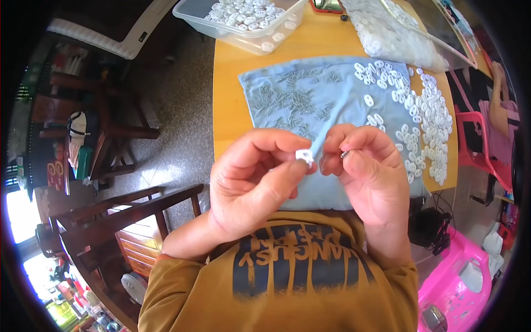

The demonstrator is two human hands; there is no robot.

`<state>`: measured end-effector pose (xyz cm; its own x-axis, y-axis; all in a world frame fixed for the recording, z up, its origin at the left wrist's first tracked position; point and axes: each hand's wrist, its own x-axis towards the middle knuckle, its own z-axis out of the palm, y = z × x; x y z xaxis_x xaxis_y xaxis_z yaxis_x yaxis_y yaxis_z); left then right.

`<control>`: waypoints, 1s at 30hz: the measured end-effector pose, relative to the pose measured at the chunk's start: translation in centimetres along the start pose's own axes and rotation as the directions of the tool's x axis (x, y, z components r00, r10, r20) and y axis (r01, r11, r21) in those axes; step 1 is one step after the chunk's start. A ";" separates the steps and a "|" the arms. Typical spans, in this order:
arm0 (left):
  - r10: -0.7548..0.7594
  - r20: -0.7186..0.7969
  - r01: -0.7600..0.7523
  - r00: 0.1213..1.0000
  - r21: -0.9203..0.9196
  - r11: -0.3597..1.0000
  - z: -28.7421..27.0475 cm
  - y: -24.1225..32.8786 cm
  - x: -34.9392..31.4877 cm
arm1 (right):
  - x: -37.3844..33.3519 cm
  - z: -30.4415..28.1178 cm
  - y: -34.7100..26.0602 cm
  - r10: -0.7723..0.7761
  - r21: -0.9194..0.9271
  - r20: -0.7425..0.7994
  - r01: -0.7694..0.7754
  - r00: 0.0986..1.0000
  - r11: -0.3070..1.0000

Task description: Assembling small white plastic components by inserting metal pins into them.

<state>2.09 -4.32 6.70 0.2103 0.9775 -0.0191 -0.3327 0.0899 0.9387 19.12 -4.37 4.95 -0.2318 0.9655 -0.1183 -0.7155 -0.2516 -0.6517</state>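
Between the thumb and forefinger of my left hand (251, 180) is a small white plastic piece (304, 156) with holes in it. Close beside it, my right hand (368, 171) pinches a small metal spring (344, 154) between thumb and forefinger. The two pieces are apart. Both hands hover over a light blue cloth (326, 191) spread on the table. Many loose metal springs (287, 99) lie on the cloth's left part. White oval two-hole pieces (409, 102) are scattered over its right part and past its edge.
A clear plastic tub (260, 41) of white pieces stands at the wooden table's (229, 105) far left. A clear bag (387, 39) of white pieces lies at the far right. A red chair (481, 144) and another person's arm (496, 94) are at the right. A wooden chair (133, 210) stands left.
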 end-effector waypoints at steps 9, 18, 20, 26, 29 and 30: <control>0.120 0.098 -0.124 0.988 0.031 0.992 1.1 -0.7 -5.3 | -4.9 1.3 1.8 -0.038 0.037 0.108 0.034 0.993 0.999; 0.182 0.060 -0.184 0.982 0.049 0.982 -0.2 -1.3 -7.7 | -5.7 3.3 3.2 -0.073 -0.041 0.121 0.079 0.990 0.996; 0.178 0.031 -0.179 0.984 0.021 0.984 -0.4 -1.3 -7.6 | -5.4 3.2 3.5 -0.076 -0.057 0.110 0.083 0.991 0.995; 0.145 -0.005 -0.144 0.989 0.023 0.989 -1.4 -1.8 -6.6 | -4.0 3.0 4.2 -0.081 -0.094 0.063 0.086 0.995 0.992; 0.140 -0.027 -0.140 0.990 0.009 0.990 -1.5 -1.9 -5.8 | -3.3 2.8 4.5 -0.091 -0.117 0.034 0.094 0.995 0.989; 0.135 -0.031 -0.134 0.990 0.006 0.991 -1.7 -2.0 -5.5 | -3.1 2.7 4.6 -0.104 -0.128 0.021 0.106 0.994 0.986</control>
<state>0.09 -9.55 4.33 0.1351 0.9861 0.0968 -0.3528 -0.0434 0.9347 14.74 -8.72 4.36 -0.1703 0.9848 -0.0338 -0.6458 -0.1375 -0.7510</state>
